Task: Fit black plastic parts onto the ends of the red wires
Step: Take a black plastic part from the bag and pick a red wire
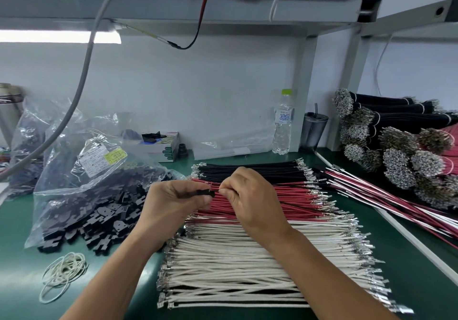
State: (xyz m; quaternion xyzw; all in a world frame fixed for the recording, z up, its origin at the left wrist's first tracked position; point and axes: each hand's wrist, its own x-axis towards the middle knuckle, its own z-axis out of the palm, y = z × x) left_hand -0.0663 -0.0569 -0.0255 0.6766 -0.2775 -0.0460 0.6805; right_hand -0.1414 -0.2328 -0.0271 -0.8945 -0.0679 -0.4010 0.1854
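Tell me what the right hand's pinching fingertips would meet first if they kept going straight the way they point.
Likely the black plastic part held by the left hand: the right hand points leftward at it, almost touching. Depth is unclear.

You're sitting at a wire-harness assembly station, a factory workshop by every sign. Your green-matted table (409, 270) carries rows of cut wires: black wires (250, 171), red wires (267, 202), white wires (247, 265), all tipped with metal terminals. To your left a clear bag (81, 180) spills black plastic parts (99, 223). Tied wire bundles (401, 156) pile up on your right, and a grey metal shelf frame (223, 9) runs overhead.
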